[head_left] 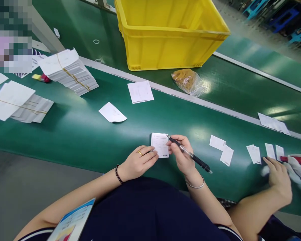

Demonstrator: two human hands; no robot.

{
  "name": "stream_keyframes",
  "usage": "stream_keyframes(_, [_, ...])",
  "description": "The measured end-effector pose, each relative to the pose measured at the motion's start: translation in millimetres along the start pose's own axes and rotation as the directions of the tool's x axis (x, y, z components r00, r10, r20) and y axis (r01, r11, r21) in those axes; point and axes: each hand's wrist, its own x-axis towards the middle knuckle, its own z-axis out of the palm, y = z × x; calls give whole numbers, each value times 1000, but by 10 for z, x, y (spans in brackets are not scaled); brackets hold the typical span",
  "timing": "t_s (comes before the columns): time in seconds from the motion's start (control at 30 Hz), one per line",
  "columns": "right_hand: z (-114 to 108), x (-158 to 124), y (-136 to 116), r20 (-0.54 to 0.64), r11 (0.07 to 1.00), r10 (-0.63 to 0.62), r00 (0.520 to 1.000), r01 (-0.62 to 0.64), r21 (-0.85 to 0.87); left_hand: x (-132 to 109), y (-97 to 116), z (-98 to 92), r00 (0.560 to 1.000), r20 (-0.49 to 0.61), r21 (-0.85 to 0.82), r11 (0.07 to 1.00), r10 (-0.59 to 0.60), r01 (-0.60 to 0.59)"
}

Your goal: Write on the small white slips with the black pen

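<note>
A small stack of white printed cards (160, 142) lies in front of me on the green bench. My left hand (141, 159) wears a ring and a dark beaded bracelet; its fingers close around the lower left edge of the stack, the thumb hidden. In my right hand (183, 154) is a black and clear ballpoint pen (197, 160), its tip over the top right corner of the top card. The fingertips of that hand touch the right edge of the cards. Two loose square paper sheets, one flat (140, 91) and one curled (112, 112), rest beyond my hands.
A yellow crate (165, 48) stands at the back, with a bag of rubber bands (187, 81) before it. Banded paper bundles (70, 72) are at left, near a red-yellow object (41, 78). At right, a co-worker's hands (278, 177) work near small cards (227, 155).
</note>
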Motion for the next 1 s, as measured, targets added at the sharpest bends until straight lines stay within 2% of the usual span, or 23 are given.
stream_keyframes(0.07, [15,11,20,36,998,38,999,-37,-42,5,-1,-14,1000,14,-5,1000,-3,3])
stream_keyframes(0.13, [15,22,61,56,994,24,998,-17,-112,4,-3,-26,1000,29,-6,1000,-9,9])
stream_keyframes(0.27, [3,38,120,77,950,-102,992,120,-287,-16,-18,-29,999,46,-4,1000,-15,15])
stream_keyframes(0.37, [12,63,95,101,911,-179,979,204,-357,-25,-32,-27,998,61,-14,1000,-19,19])
stream_keyframes(0.7, [41,107,-41,124,857,-275,953,301,-418,15,-32,-62,998,62,-18,1000,-13,14])
stream_keyframes(0.87, [54,119,-49,219,807,-294,930,364,-464,24,-30,-60,998,62,-27,999,-16,18])
stream_keyframes(1.0, [84,124,-30,229,800,-327,917,398,-448,33,-24,-59,998,58,-3,1000,-14,14])
